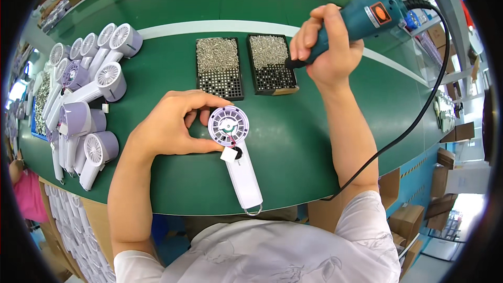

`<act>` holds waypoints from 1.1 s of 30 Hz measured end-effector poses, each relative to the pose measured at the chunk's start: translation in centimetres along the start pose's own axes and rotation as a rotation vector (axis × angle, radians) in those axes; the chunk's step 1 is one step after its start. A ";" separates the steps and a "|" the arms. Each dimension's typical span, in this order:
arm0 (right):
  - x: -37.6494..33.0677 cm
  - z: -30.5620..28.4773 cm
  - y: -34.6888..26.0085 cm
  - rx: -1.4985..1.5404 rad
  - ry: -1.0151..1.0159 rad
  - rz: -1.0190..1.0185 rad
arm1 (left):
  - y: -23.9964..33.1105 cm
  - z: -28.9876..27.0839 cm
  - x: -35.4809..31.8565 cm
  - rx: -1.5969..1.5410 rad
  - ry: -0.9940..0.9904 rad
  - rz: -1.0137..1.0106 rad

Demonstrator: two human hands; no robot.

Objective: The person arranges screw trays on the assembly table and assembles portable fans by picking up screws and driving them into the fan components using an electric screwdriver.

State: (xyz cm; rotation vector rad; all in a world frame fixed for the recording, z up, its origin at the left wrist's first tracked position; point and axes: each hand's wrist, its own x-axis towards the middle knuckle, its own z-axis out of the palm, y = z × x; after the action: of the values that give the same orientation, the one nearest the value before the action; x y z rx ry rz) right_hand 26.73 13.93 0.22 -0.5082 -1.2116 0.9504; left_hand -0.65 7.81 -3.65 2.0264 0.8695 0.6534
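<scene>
My left hand (173,123) grips the round head of a white and purple handheld fan (244,175) between thumb and fingers. The fan lies on the green table with its inside showing, thin wires and a small white square piece at the neck, and a metal ring at the handle's end. My right hand (331,47) is wrapped round a teal electric screwdriver (361,18), its dark tip pointing down-left over the right screw tray (273,83). Beside it stands the left screw tray (222,90). Both black perforated trays hold many small silver screws in their far halves.
Several white and purple fans (99,149) are piled on the left, by a blue bin (39,120) of small metal parts. The screwdriver's black cable (419,112) loops down the right side. A white strip (220,25) crosses the table behind the trays. Cardboard boxes (406,222) stand at lower right.
</scene>
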 end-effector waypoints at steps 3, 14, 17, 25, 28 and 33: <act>-0.2 -0.1 0.9 -0.062 -0.004 0.023 | 0.1 0.0 0.2 0.017 0.014 0.040; 0.0 -0.1 1.4 -0.061 0.025 -0.015 | -0.1 0.0 0.1 0.001 0.026 0.058; -0.2 -0.2 1.7 -0.120 0.004 -0.019 | -0.2 0.1 0.1 0.001 0.027 0.057; 0.0 0.0 1.8 -0.037 0.046 -0.004 | -0.2 0.0 0.0 -0.011 0.025 0.046; 0.1 -0.2 1.8 -0.033 0.030 0.001 | -0.1 0.0 0.1 0.000 0.017 0.043; -0.1 0.3 1.8 -0.181 -0.056 -0.021 | 0.0 -0.1 0.1 0.002 0.014 0.030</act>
State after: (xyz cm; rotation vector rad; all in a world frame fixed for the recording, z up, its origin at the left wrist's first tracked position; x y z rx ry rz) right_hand 25.88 14.76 -1.18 -0.6139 -1.3587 0.8467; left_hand -0.67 7.89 -3.60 2.0421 0.8499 0.6837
